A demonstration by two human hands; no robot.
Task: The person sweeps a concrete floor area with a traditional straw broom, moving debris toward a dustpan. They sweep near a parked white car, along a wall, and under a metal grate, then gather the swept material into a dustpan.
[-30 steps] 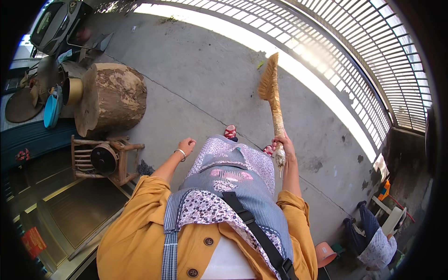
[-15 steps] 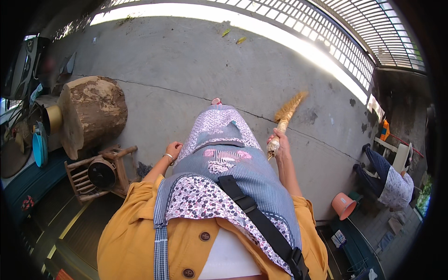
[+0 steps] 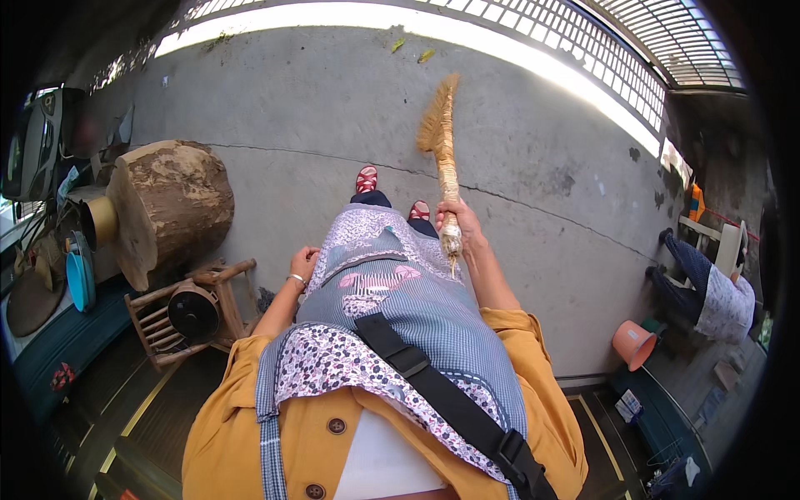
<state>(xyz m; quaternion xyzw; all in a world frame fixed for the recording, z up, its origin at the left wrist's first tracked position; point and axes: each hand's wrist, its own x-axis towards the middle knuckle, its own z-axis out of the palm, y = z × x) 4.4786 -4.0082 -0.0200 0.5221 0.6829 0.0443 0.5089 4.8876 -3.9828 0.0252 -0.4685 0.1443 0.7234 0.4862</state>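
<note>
My right hand (image 3: 459, 220) is closed around the lower part of the handle of a straw hand broom (image 3: 447, 171). The broom points away from me, its tan bristles fanned to the left at the far end and held above the concrete floor. A pale wrapping covers the handle, and its butt end sticks out below my fist. My left hand (image 3: 305, 262), with a light bracelet at the wrist, hangs beside the patterned apron (image 3: 379, 267). Its fingers are curled in, and nothing shows in them.
At left stand a thick log stump (image 3: 173, 208) and a small wooden chair (image 3: 192, 315) with a black round thing on it. A blue basin (image 3: 80, 275) is behind them. On the right are an orange bucket (image 3: 634, 344) and a person in dark trousers (image 3: 687, 258). Railings (image 3: 575, 42) edge the far side.
The broom has swung left and now points more straight ahead, my right hand moving left with it. Both red shoes have come into view beyond the apron. My left hand stays by the apron.
</note>
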